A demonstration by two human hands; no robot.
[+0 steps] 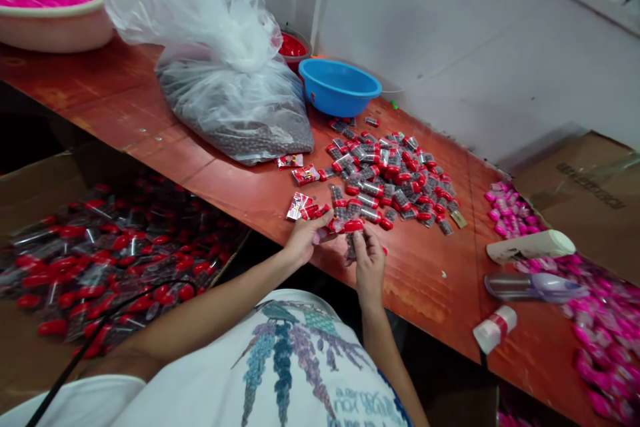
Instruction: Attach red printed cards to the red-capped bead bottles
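In my right hand is a small clear container with a red cap, dark beads inside it, pinched between thumb and fingers at the table's front edge. My left hand is closed just to its left, its fingers around something red that is partly hidden. Beside the left fingertips lie a printed packet and loose red pieces. Right beyond both hands spreads a heap of similar red-capped containers with dark beads.
A tied clear bag of dark beads sits behind, next to a blue basin. Below left is a carton of red-capped containers. Rolls of tape, a lilac-handled tool and pink pieces lie right.
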